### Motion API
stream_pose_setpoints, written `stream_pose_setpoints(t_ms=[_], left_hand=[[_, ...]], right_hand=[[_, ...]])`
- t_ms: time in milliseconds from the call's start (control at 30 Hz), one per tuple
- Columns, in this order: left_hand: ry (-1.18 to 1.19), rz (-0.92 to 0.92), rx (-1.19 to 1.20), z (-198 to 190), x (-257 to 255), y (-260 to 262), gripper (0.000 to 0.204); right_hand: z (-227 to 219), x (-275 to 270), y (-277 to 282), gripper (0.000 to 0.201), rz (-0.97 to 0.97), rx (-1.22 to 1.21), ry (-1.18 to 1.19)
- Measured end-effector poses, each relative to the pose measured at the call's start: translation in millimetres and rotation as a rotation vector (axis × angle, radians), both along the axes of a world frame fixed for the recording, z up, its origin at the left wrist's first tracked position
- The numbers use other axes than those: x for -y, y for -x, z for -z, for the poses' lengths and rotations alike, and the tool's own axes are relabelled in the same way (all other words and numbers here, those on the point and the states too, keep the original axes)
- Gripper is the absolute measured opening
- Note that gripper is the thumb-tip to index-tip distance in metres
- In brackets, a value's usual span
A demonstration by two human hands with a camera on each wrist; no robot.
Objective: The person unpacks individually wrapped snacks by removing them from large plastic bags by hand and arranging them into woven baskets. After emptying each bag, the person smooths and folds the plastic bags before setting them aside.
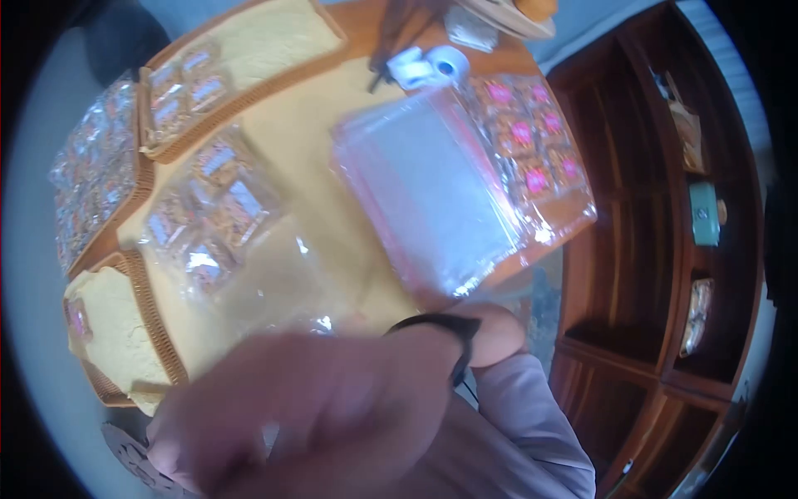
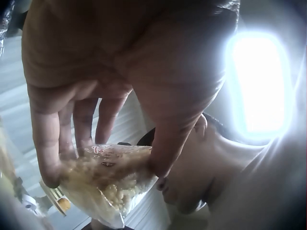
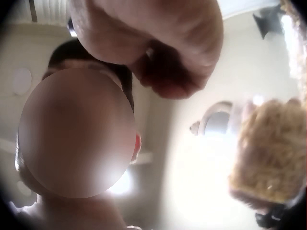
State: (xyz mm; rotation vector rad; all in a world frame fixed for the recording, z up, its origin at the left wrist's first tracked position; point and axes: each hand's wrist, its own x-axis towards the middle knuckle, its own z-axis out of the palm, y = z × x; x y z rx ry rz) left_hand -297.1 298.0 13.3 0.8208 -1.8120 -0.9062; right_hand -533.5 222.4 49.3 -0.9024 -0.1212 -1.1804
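A clear packet of pale, crumbly food (image 2: 112,184) is pinched between the thumb and fingers of my left hand (image 2: 129,62). Off to the right in the right wrist view, the packet (image 3: 271,151) shows close up, apart from my right hand (image 3: 158,43), whose fingers are curled in with nothing visible in them. Large and blurred, the right hand (image 1: 307,407) covers the near part of the table in the head view; my left hand cannot be made out there. Just beyond it lies a clear bag (image 1: 287,266) with several labelled packets (image 1: 220,200) at its far end.
Flat clear bags (image 1: 432,183) lie stacked at the table's right, beside pink-labelled packets (image 1: 532,137). A white tape roll (image 1: 447,66) stands behind them. Wicker trays (image 1: 154,320) and a wrapped pile (image 1: 100,175) line the left side. Wooden shelves (image 1: 619,241) stand at right.
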Motion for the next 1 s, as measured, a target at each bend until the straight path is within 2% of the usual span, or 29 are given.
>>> stream_pose_setpoints(t_ms=[33, 67, 100, 133, 167, 200, 233, 333, 367, 433, 500, 600, 833, 900, 967, 1000], left_hand=[[0.023, -0.040, -0.028, -5.3, -0.9, 0.5, 0.069], [0.050, -0.075, -0.041, -14.6, 7.8, 12.1, 0.058], [0.075, -0.107, -0.057, -16.8, 14.0, 14.2, 0.048], [0.068, -0.114, -0.060, -17.2, 21.6, 13.4, 0.050], [0.060, -0.114, -0.064, -17.1, 29.2, 11.4, 0.052], [0.019, -0.078, 0.028, -21.7, 36.7, 0.0, 0.063], [-0.023, 0.005, 0.077, -23.5, 46.5, -15.8, 0.089], [-0.214, -0.163, 0.052, -34.6, 65.9, 4.5, 0.080], [-0.203, -0.166, 0.051, -38.6, 75.0, 8.7, 0.080], [-0.168, -0.183, 0.230, -45.4, 93.5, 14.7, 0.079], [-0.081, -0.172, 0.260, -45.8, 110.4, 20.6, 0.075], [0.002, -0.123, 0.447, -53.6, 131.5, 27.4, 0.069], [0.101, -0.110, 0.585, -48.6, 186.1, 40.0, 0.065], [0.053, -0.106, 0.624, -45.8, 206.0, 45.3, 0.064], [0.090, -0.112, 0.643, -36.0, 229.3, 46.5, 0.061], [0.094, -0.127, 0.656, -37.0, 241.9, 46.6, 0.061]], right_hand=[[-0.8, 9.1, 30.3, 0.009, -0.107, -0.125, -0.326], [34.6, 30.5, 44.4, 0.009, 0.144, -0.129, -0.010], [38.0, 33.0, 49.6, 0.014, 0.147, 0.045, -0.312], [38.6, 40.0, 58.6, 0.025, 0.108, 0.214, -0.642], [46.9, 46.4, 63.9, 0.025, 0.111, 0.292, -0.651], [59.7, 50.7, 68.5, 0.026, 0.121, 0.311, -0.621], [67.3, 52.3, 71.2, 0.026, 0.113, 0.312, -0.609], [74.4, 49.7, 72.4, 0.026, 0.123, 0.348, -0.629], [73.5, 49.1, 72.0, 0.027, 0.138, 0.348, -0.630], [72.0, 48.7, 71.1, 0.027, 0.149, 0.344, -0.624], [70.9, 49.2, 70.6, 0.028, 0.156, 0.324, -0.615], [68.0, 49.4, 68.4, 0.029, 0.148, 0.318, -0.617], [63.9, 48.4, 61.1, 0.029, 0.134, 0.308, -0.624], [61.4, 40.2, 56.2, 0.029, 0.168, 0.205, -0.655], [66.2, 26.3, 48.6, 0.025, 0.132, 0.223, -0.655], [68.8, 18.3, 44.7, 0.019, 0.245, 0.136, -0.665]])
